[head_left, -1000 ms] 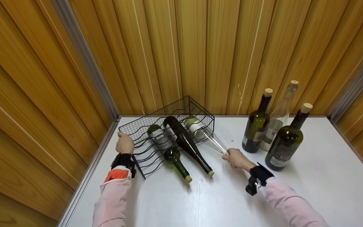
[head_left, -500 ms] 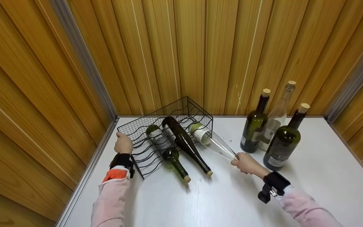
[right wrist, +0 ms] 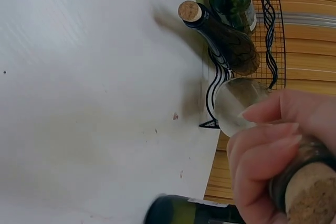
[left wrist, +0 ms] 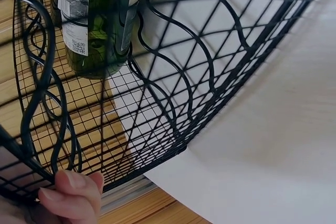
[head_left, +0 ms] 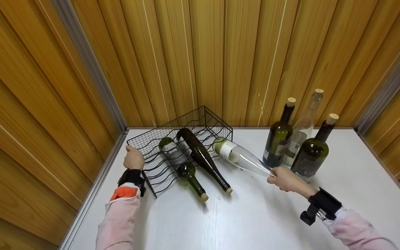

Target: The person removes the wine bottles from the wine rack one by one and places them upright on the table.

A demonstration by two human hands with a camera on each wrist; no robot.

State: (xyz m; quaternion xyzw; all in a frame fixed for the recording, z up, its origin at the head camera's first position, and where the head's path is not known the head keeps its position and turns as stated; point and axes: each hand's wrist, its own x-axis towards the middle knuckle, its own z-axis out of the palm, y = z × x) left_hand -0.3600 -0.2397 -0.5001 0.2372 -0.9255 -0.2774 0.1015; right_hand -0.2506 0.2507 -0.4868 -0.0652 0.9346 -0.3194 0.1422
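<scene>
My left hand point(head_left: 134, 158) grips the left corner of a black wire wine rack point(head_left: 172, 137); in the left wrist view its fingertips point(left wrist: 76, 182) curl over the mesh edge. Two corked bottles lie in the rack, a green bottle point(head_left: 177, 156) and a longer dark bottle point(head_left: 200, 152), necks toward the front. My right hand point(head_left: 288, 180) holds a clear glass bottle point(head_left: 243, 156) by its neck, fingers curled round it. That bottle is tilted, its labelled base end beside the rack's right side. In the right wrist view its cork point(right wrist: 312, 198) shows past the hand.
Behind the right hand stand a dark green bottle point(head_left: 278, 139), a clear bottle point(head_left: 295, 142) and another dark green bottle point(head_left: 313, 151), all upright and corked. Wood-look panels point(head_left: 207, 62) close off the back and sides of the white table point(head_left: 214, 225).
My right hand has moved right and a little toward the front, drawing the clear bottle out of the rack's right side. The left hand keeps its hold on the rack.
</scene>
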